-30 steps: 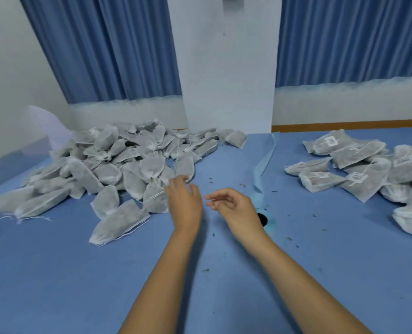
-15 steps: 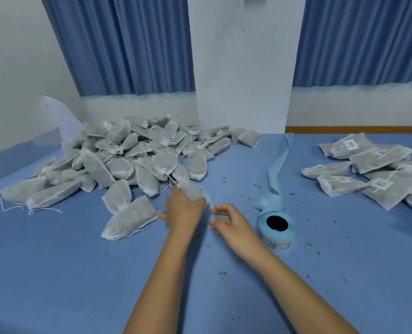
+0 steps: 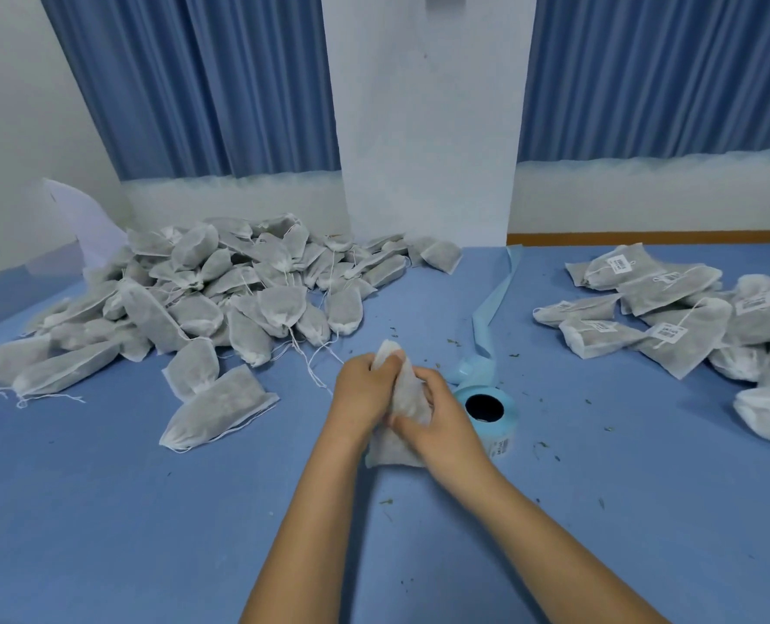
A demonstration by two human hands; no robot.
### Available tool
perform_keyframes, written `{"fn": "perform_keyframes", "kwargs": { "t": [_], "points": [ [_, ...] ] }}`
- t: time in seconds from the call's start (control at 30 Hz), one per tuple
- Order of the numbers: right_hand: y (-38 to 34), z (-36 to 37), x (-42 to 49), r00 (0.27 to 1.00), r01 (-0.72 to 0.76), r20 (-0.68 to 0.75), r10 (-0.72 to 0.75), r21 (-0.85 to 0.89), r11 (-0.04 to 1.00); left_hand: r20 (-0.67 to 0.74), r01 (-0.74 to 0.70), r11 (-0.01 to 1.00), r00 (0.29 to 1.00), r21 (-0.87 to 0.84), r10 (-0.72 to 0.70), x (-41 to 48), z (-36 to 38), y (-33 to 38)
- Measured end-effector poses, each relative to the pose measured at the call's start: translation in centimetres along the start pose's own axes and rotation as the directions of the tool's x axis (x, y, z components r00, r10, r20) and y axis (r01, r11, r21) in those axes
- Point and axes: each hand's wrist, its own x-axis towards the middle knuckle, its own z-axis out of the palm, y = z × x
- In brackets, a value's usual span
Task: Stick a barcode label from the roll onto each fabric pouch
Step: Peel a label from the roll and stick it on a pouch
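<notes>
Holding one pouch (image 3: 402, 394) upright, low over the tabletop (image 3: 149, 511): left grip (image 3: 361, 394) curled round its upper end, right grip (image 3: 441, 421) pinching its lower side. Just right of the pouch, on the tabletop, the label roll (image 3: 504, 427) with its blue backing strip (image 3: 491, 308) trailing away. Unlabelled heap (image 3: 221, 299) of pouches at left, labelled heap (image 3: 689, 322) at right.

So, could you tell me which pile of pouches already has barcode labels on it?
The smaller pile on the right: white barcode labels show on its pouches, while the big left pile shows none.
</notes>
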Motion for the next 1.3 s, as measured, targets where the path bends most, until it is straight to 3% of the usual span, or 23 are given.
{"fn": "perform_keyframes", "kwargs": {
  "t": [0.07, 0.13, 0.17, 0.23, 0.3, 0.37, 0.47, 0.57, 0.73, 0.87, 1.0, 1.07, 1.17, 1.3],
  "points": [
    [-0.4, -0.1, -0.4, 1.0, 0.016, 0.003, -0.016, -0.031, 0.999, -0.043, -0.056, 0.998, 0.997, 0.02, 0.057, 0.3, 1.2, 0.4],
    [-1.0, -1.2, -0.6, 0.986, 0.144, -0.05, -0.157, -0.203, 0.968, -0.059, -0.124, 0.99, 0.991, -0.068, 0.12, 0.6, 1.8, 0.7],
    [-1.3, -2.2, -0.6, 0.954, 0.246, -0.08, -0.29, -0.348, 0.905, -0.06, -0.182, 0.979, 0.982, -0.091, 0.177, 0.7, 2.0, 0.8],
    [-2.2, -4.5, -0.2, 0.866, 0.375, -0.054, -0.498, -0.588, 0.717, 0.012, -0.344, 0.939, 0.939, 0.018, 0.344, 0.9, 2.1, 0.9],
    [-2.7, -6.7, 0.8, 0.854, 0.418, 0.064, -0.516, -0.674, 0.608, 0.169, -0.511, 0.851, 0.856, 0.12, 0.489, 0.9, 2.3, 0.9],
    [-2.5, -7.9, 1.6, 0.898, 0.411, 0.142, -0.417, -0.611, 0.676, 0.3, -0.614, 0.778, 0.773, 0.135, 0.559, 0.6, 2.7, 0.9],
    [-1.0, -8.6, 1.9, 0.928, 0.357, 0.069, -0.367, -0.45, 0.819, 0.345, -0.69, 0.686, 0.717, 0.231, 0.605, 0.3, 3.3, 0.5],
    [0.0, -9.3, 1.7, 0.879, 0.435, -0.004, -0.478, -0.404, 0.804, 0.266, -0.708, 0.652, 0.707, 0.273, 0.656, 0.7, 3.2, -0.2],
    [0.1, -10.2, 2.0, 0.809, 0.474, -0.123, -0.575, -0.442, 0.761, 0.235, -0.705, 0.689, 0.708, 0.17, 0.666, 0.9, 2.5, -0.8],
    [0.1, -10.6, 2.0, 0.786, 0.438, -0.279, -0.552, -0.378, 0.816, 0.195, -0.683, 0.73, 0.713, -0.027, 0.674, 0.2, 2.2, -0.3],
    [0.5, -10.5, 1.6, 0.805, 0.393, -0.347, -0.481, -0.295, 0.871, 0.119, -0.567, 0.734, 0.756, -0.373, 0.644, -0.7, 2.1, -0.1],
    [0.5, -10.2, 1.5, 0.809, 0.406, -0.295, -0.509, -0.344, 0.846, 0.099, -0.495, 0.742, 0.799, -0.452, 0.594, -0.9, 2.2, 0.2],
    [0.6, -9.1, 1.2, 0.757, 0.535, -0.084, -0.648, -0.49, 0.688, 0.064, -0.492, 0.776, 0.828, -0.395, 0.557, -0.5, 2.6, 0.1],
    [0.8, -8.6, 1.0, 0.662, 0.67, 0.141, -0.736, -0.551, 0.497, 0.087, -0.639, 0.765, 0.76, -0.087, 0.644, 0.5, 3.0, -0.8]
  ]
}}
